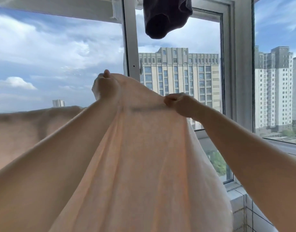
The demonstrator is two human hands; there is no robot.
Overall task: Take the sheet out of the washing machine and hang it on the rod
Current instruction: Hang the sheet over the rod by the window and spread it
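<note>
A pale peach sheet [140, 156] fills the middle of the view and hangs down from both hands, raised in front of the window. My left hand [107, 84] grips its top edge high at centre left, fingers curled round the cloth. Lower and to the right, my right hand [179, 102] pinches the same edge in a closed fist. The cloth is stretched taut between the two hands. Another part of the sheet [26, 126] spreads out to the left at about chest height. No rod or washing machine shows clearly.
A dark grey garment [165, 15] hangs from above, just over and beyond the hands. White window frames [131, 47] stand straight ahead, with sky and tall buildings outside. A tiled sill and wall [241, 203] run along the lower right.
</note>
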